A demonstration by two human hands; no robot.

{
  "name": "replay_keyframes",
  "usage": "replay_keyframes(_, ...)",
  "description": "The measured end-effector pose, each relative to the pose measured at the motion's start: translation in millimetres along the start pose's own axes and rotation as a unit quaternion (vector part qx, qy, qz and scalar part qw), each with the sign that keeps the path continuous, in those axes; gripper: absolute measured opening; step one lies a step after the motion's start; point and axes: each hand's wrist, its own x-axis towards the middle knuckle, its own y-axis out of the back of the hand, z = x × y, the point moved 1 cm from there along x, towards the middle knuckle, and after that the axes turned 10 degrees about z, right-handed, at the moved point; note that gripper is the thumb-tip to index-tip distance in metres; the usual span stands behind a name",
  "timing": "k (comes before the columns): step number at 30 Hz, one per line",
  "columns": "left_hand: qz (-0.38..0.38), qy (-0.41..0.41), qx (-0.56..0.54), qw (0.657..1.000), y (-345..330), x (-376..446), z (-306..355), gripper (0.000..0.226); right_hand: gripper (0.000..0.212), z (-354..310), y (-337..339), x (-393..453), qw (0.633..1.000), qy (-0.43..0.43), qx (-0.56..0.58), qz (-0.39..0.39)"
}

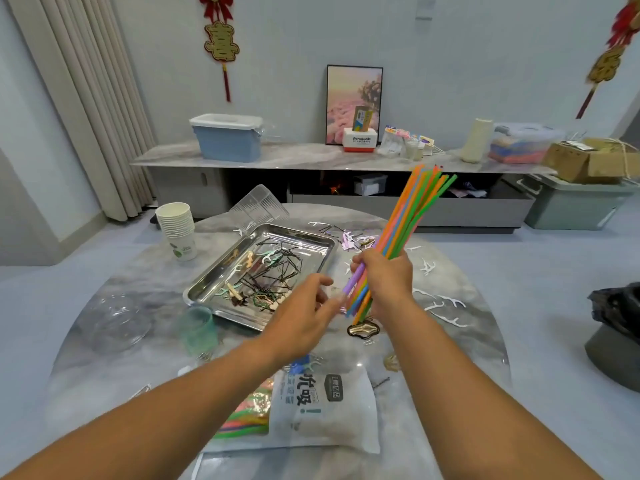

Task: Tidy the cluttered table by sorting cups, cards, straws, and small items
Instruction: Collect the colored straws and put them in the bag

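Gripping thin, smooth plastic straws (pixel 405 233): right hand (pixel 388 275).

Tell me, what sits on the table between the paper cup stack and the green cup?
In the head view, the steel tray's left corner, with bare tabletop beside it.

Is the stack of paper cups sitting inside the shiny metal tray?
No, the paper cups stand on the table, apart from the metal tray.

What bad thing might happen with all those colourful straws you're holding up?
The right hand grips the straw bundle only near its bottom end, and the tops fan out, so a straw might slide loose and drop among the small items on the table. The left hand, reaching in with straight fingers, could also knock the bundle.
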Motion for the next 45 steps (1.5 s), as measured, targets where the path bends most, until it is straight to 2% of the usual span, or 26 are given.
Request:
replay_keyframes(3, -0.083, -0.065, 0.079, 0.991, -13, -41, -5, 0.078, 0.025, -6, 16, 10, 0.999, 0.027, 0.001, 0.021)
replay_keyframes(7, -0.214, -0.166, 0.276, 0.922, -41, -68, -3, 0.124, 0.036, -10, 26, 16, 1.0, 0.021, 0.008, -0.01)
replay_keyframes(11, -0.263, -0.15, 0.34, 0.89, -58, -68, 5, 0.134, 0.032, -13, 31, 13, 0.998, -0.042, 0.017, -0.032)
replay_keyframes(15, -0.299, -0.151, 0.353, 0.874, -56, -62, 4, 0.135, 0.02, -19, 33, 11, 0.989, -0.111, 0.081, -0.05)
replay_keyframes(20, -0.18, -0.194, 0.288, 0.92, -44, -54, 7, 0.115, 0.002, -32, 36, 7, 0.968, -0.177, 0.163, -0.069)
replay_keyframes(24, -0.116, -0.145, 0.139, 0.973, 3, -37, 37, 0.111, 0.018, -61, 32, -4, 0.935, -0.204, 0.258, -0.132)
replay_keyframes(27, -0.07, -0.127, 0.039, 0.989, 43, -25, 52, 0.106, 0.019, -79, 22, -18, 0.907, -0.199, 0.326, -0.177)
replay_keyframes(32, 0.032, -0.107, -0.091, 0.99, 80, -25, 54, 0.098, 0.015, -96, -2, -57, 0.881, -0.172, 0.365, -0.249)
replay_keyframes(35, 0.072, -0.095, -0.151, 0.981, 89, -29, 49, 0.105, 0.014, -96, -22, -79, 0.895, -0.127, 0.338, -0.262)
replay_keyframes(39, 0.154, -0.112, -0.145, 0.971, 99, -31, 46, 0.114, 0.018, -98, -41, -99, 0.915, -0.037, 0.329, -0.229)
replay_keyframes(45, 0.188, -0.137, -0.191, 0.954, 110, -25, 45, 0.117, 0.026, -107, -54, -128, 0.938, 0.093, 0.261, -0.208)
